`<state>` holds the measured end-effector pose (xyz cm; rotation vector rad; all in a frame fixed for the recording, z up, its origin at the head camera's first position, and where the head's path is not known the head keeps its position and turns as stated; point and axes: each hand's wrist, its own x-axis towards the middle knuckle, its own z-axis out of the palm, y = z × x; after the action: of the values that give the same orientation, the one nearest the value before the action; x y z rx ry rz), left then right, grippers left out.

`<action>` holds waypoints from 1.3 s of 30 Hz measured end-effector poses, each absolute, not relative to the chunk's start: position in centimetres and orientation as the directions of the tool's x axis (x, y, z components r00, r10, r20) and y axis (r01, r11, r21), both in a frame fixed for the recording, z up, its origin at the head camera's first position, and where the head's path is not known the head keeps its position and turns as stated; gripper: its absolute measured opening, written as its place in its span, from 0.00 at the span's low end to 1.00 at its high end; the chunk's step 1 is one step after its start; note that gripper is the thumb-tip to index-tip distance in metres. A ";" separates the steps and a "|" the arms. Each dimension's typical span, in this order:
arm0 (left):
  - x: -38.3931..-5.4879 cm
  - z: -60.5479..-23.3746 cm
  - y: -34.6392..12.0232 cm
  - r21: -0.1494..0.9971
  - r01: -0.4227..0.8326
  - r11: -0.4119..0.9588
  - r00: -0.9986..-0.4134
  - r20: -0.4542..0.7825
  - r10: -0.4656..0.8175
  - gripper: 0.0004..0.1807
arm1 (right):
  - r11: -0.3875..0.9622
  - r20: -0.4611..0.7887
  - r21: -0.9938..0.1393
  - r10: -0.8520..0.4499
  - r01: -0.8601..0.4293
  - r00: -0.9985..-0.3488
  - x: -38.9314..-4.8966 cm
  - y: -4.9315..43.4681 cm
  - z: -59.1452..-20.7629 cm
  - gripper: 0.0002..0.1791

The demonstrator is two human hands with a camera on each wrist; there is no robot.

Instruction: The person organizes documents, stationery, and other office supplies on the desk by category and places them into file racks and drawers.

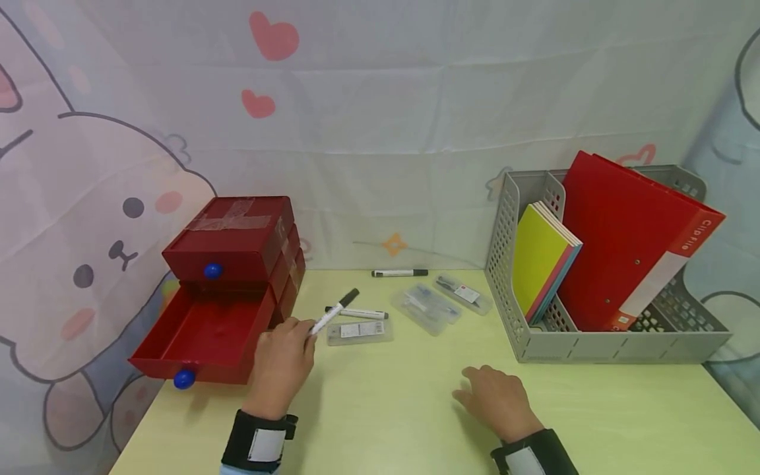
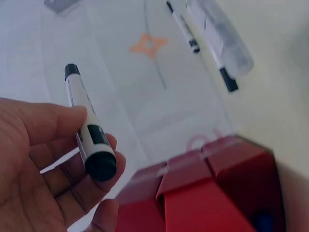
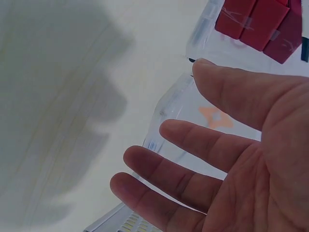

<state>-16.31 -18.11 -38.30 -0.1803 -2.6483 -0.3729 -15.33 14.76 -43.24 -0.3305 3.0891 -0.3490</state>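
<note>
A white marker with a black cap [image 1: 335,311] is pinched between the thumb and fingers of my left hand [image 1: 282,363], which is just right of the pulled-out red drawer [image 1: 202,330]. That drawer's visible floor is bare; a blue knob [image 1: 184,379] sits on its front. In the left wrist view the held marker [image 2: 86,113] crosses the fingers, one black end toward the camera. My right hand [image 1: 499,402] is at the front right, over the table, fingers parted. The right wrist view shows the right hand [image 3: 231,145] holding nothing.
Beyond the left hand lie another marker [image 1: 368,314] and a clear case [image 1: 359,332]. Farther back are a third marker [image 1: 400,272] and more clear cases [image 1: 427,307]. A grey rack [image 1: 594,346] at right holds a red clip file [image 1: 623,251] and yellow-covered books [image 1: 537,257].
</note>
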 end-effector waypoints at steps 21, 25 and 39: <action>-15.4 -35.9 -26.6 0.316 -0.282 0.906 -0.816 0.417 -0.399 0.14 | 0.945 0.023 -0.241 -0.224 -0.223 -0.974 -15.6 14.7 -43.1 0.21; -15.9 -36.4 -27.3 0.304 -0.309 0.901 -0.836 0.364 -0.410 0.16 | 0.941 0.047 -0.239 -0.235 -0.240 -0.971 -15.5 14.8 -43.2 0.21; -17.2 -37.4 -27.7 0.281 -0.263 0.923 -0.950 0.089 -0.298 0.28 | 0.939 0.071 -0.247 -0.228 -0.238 -0.971 -15.5 14.9 -43.5 0.20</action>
<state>-17.15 -27.66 -37.36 0.4328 -2.9524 -0.4039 -15.49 14.85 -43.51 -0.3766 3.1339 -0.4070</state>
